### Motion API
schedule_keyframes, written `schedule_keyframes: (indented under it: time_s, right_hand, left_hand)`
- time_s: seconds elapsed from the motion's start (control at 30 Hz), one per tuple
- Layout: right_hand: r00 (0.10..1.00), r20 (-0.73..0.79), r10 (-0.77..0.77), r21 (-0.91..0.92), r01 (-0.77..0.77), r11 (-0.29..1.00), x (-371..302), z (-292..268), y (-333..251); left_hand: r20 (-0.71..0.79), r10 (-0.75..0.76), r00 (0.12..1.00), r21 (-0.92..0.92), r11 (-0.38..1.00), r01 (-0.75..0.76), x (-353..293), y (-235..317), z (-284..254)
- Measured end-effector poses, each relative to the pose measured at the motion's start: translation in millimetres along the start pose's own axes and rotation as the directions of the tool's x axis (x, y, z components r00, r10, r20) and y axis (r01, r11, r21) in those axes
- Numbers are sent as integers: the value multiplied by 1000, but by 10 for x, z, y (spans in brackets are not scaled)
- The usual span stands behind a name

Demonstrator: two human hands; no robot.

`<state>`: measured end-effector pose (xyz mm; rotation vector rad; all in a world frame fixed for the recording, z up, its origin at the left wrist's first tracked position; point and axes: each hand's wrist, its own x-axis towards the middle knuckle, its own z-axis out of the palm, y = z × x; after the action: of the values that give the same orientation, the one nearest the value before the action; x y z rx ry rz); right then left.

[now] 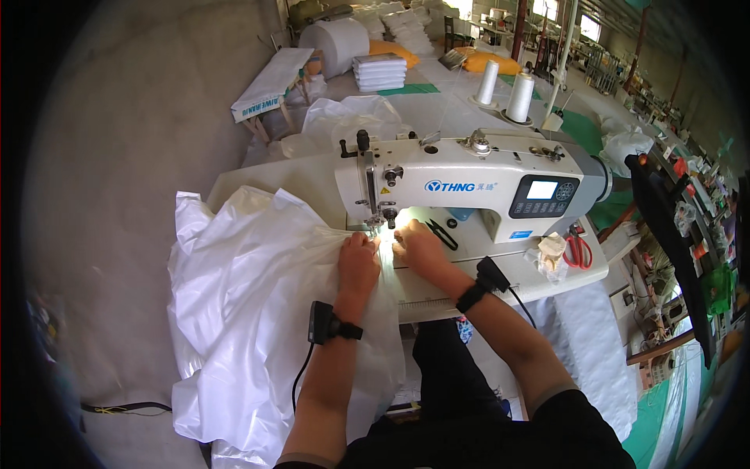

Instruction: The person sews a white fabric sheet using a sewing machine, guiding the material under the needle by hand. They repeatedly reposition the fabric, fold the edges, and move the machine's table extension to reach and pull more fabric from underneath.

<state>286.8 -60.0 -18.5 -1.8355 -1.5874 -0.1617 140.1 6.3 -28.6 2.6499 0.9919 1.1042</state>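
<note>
A white sewing machine stands on its pale table, its lamp throwing a bright glare around the needle and presser foot. Thin, shiny white plastic sheeting bunches up at the left, hangs over the table's front edge and narrows toward the needle. My left hand lies just left of and in front of the presser foot, fingers curled on the gathered sheeting. On the other side of the foot is my right hand, its fingers bent and pinched together. Glare hides what the right fingertips hold.
Black thread snips lie under the machine arm, beside my right hand. Red-handled scissors and a crumpled beige scrap sit at the table's right end. Two thread cones stand behind the machine. A dark slanted rail is at right.
</note>
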Motion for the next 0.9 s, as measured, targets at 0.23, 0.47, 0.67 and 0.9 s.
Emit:
schedule_keyframes:
  time_s: [0.23, 0.47, 0.67, 0.9]
  right_hand:
    - [965, 155, 210, -12, -211, 978, 308, 188, -207]
    - [782, 451, 430, 433, -613, 661, 13, 69, -315]
    - [945, 289, 156, 56, -179, 982, -85, 139, -472]
    - [876, 443, 188, -232, -91, 969, -106, -18, -694]
  left_hand:
    - [5, 19, 1000, -21, 1000, -19, -8, -18, -39]
    - [-27, 4, 1000, -91, 996, -6, -22, -33, -25]
    - [9, -15, 1000, -119, 993, 16, -36, -65, -23]
    - [28, 50, 998, -55, 997, -48, -78, 8, -120]
